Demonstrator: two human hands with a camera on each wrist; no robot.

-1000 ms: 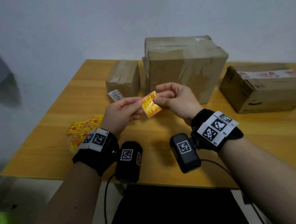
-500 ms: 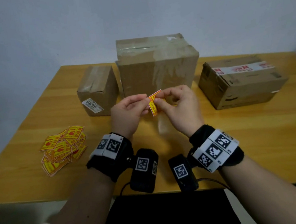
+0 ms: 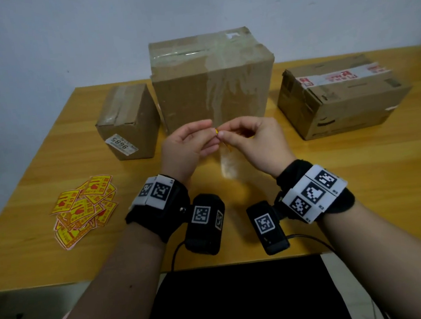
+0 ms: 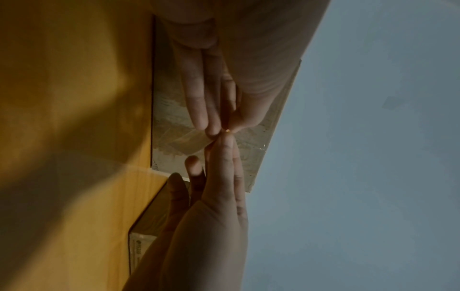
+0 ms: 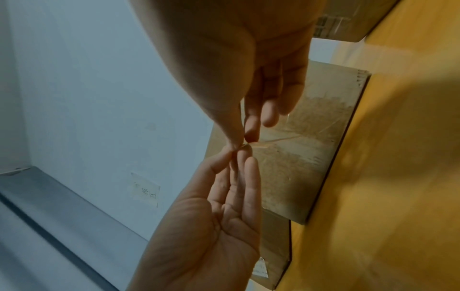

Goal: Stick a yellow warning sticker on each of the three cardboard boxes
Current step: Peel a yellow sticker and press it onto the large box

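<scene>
Sticker (image 3: 217, 132) sits edge-on between both hands, raised above the table (image 3: 359, 170) just in front of the middle box (image 3: 213, 89); only a sliver of yellow shows in the head view. Left hand (image 3: 186, 148) pinches one side between thumb and forefinger, and the right hand (image 3: 254, 144) pinches the other, its spare fingers loosely curled. Judgement: the two-handed pinch at a corner suits peeling the backing off, since a thin pale strip fans out from the pinch in the right wrist view (image 5: 259, 144). Whether the backing is already parted I cannot tell. No yellow sticker shows on any visible box face, so all three probably remain to be done. Spare stickers (image 3: 85, 210) lie in a loose heap on the left of the table, within easy reach of the left hand; their red print is too small to read. Boxes stand in a row along the far edge with faces toward the person, which gives flat surfaces for pressing. Small box (image 3: 128, 121) on the left bears a white label (image 3: 121, 144) reading "9685" as seen, or "5896" turned the other way. Right box (image 3: 339, 95) carries white tape with red characters, not legible. Middle box is wrapped in clear tape, unlabelled.
</scene>
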